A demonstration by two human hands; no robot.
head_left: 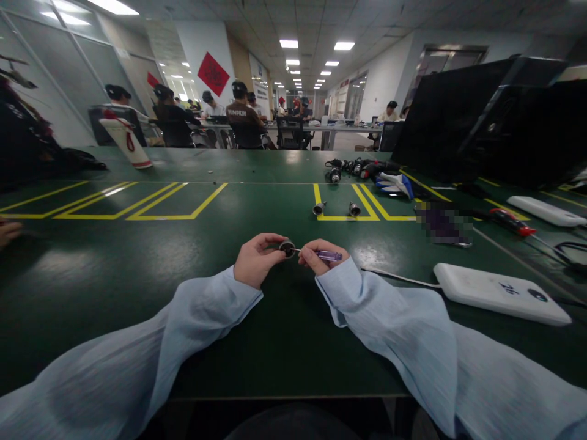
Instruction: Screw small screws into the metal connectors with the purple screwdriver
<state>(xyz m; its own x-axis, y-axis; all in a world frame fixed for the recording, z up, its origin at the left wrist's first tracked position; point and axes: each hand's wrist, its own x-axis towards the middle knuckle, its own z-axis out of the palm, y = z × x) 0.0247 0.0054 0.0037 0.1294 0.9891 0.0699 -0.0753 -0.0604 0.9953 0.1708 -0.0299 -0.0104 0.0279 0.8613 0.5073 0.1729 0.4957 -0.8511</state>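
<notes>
My left hand (259, 259) pinches a small round metal part (287, 247) with a dark inside, its open face turned toward the right. My right hand (317, 255) grips a small screwdriver with a purple see-through handle (330, 255). The thin shaft points left, and its tip reaches the opening of the round part; how deep it goes I cannot tell. Beyond my hands, two similar small metal cups stand on the green table: a left metal cup (318, 209) and a right metal cup (354, 209), both by the yellow tape.
A white power bank (502, 294) with a cable lies to the right, near a red-black screwdriver (511, 222) and a blurred-out dark object (443, 223). Gloves (394, 184) and dark corded parts (355, 167) lie farther back. Another person's hand (9, 231) shows at the left edge.
</notes>
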